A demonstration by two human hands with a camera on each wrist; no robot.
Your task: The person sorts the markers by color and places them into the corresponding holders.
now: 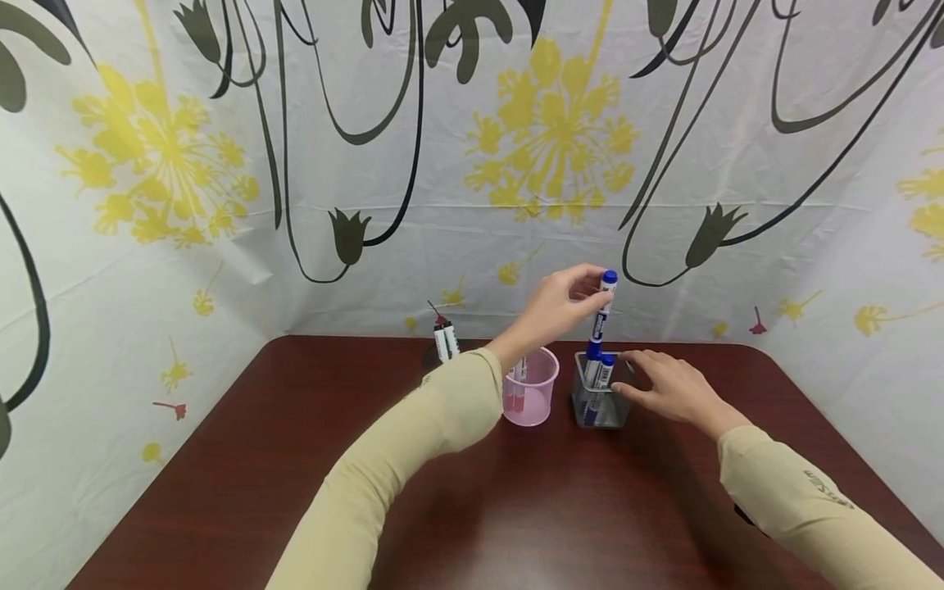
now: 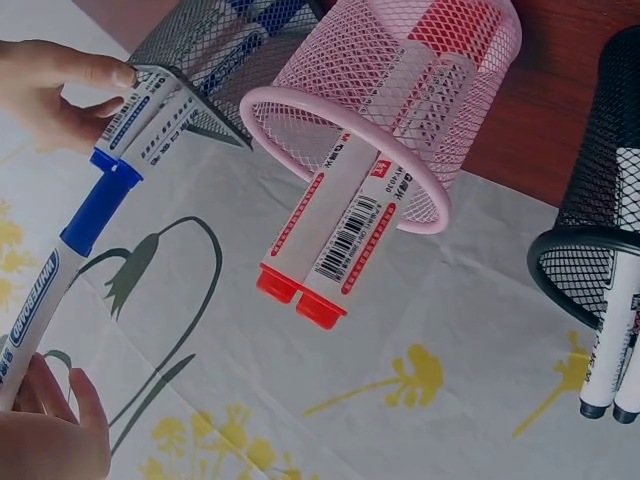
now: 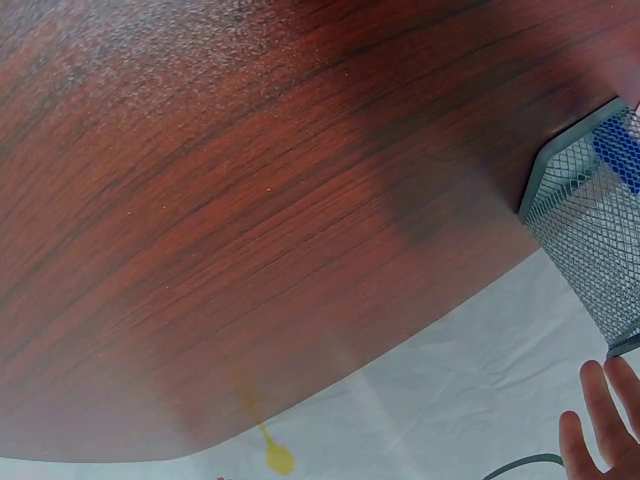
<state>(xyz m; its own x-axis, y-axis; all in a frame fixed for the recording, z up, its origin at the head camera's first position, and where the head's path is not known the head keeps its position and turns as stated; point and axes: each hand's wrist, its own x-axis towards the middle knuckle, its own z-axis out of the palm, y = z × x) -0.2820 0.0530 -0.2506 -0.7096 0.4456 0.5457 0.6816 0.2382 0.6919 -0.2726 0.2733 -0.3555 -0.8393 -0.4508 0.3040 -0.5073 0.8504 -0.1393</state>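
Observation:
My left hand (image 1: pixel 564 299) pinches a blue whiteboard marker (image 1: pixel 601 315) upright over the grey mesh pen holder (image 1: pixel 619 414). The marker's lower blue end (image 2: pixel 97 212) is at the holder's mouth; whether it touches the markers inside I cannot tell. Two blue markers (image 1: pixel 603 373) stand in that holder. My right hand (image 1: pixel 674 385) rests its thumb and fingertips on the right side of the holder's rim, the fingers (image 3: pixel 605 415) fairly straight. Left of it stands a pink mesh cup (image 1: pixel 542 393) with two red markers (image 2: pixel 335 220), partly behind my left wrist.
A black mesh cup (image 2: pixel 580 250) with black markers (image 1: pixel 446 340) stands farther left, mostly hidden by my left sleeve in the head view. All the holders stand near the far edge of the dark red wooden table (image 1: pixel 516 508). Behind it hangs a flower-patterned cloth (image 1: pixel 479 172).

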